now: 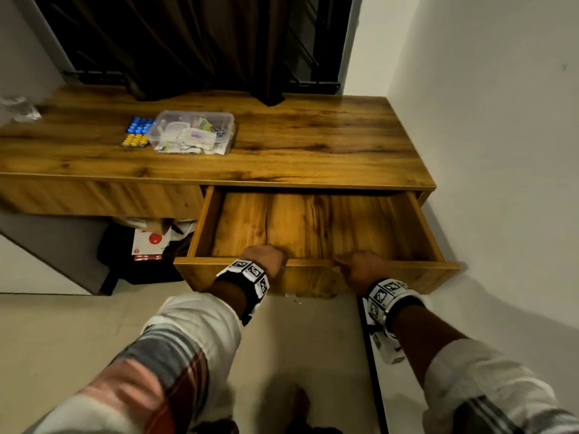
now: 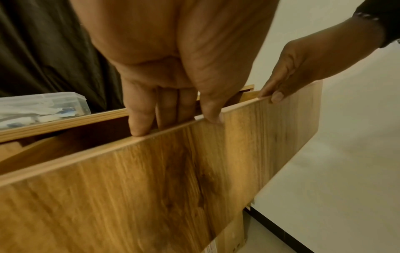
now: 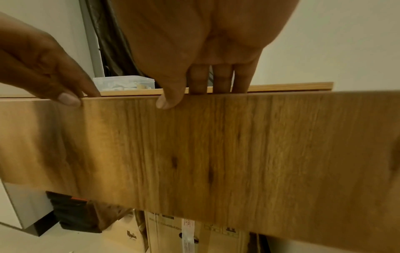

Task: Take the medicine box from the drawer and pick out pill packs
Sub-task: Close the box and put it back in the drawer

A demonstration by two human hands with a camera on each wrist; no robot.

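The wooden drawer [image 1: 313, 227] stands pulled out, and its inside shows bare wood. My left hand [image 1: 266, 256] and right hand [image 1: 360, 264] both grip the top edge of the drawer front [image 1: 313, 278], fingers inside and thumbs outside. The left wrist view shows the left hand [image 2: 175, 119] hooked over the drawer front [image 2: 151, 188]. My right hand [image 3: 194, 94] holds the same panel [image 3: 216, 145] in the right wrist view. The clear plastic medicine box [image 1: 191, 131], full of packs, sits on the desk top. A blue pill pack [image 1: 139, 125] and a yellow pill pack [image 1: 135, 140] lie just left of it.
A white wall [image 1: 501, 151] runs close along the drawer's right side. A dark curtain [image 1: 188, 42] hangs behind the desk [image 1: 313, 136]. Bags and a white carton [image 1: 147, 242] sit under the desk at left. A cardboard box [image 3: 194, 231] stands below the drawer.
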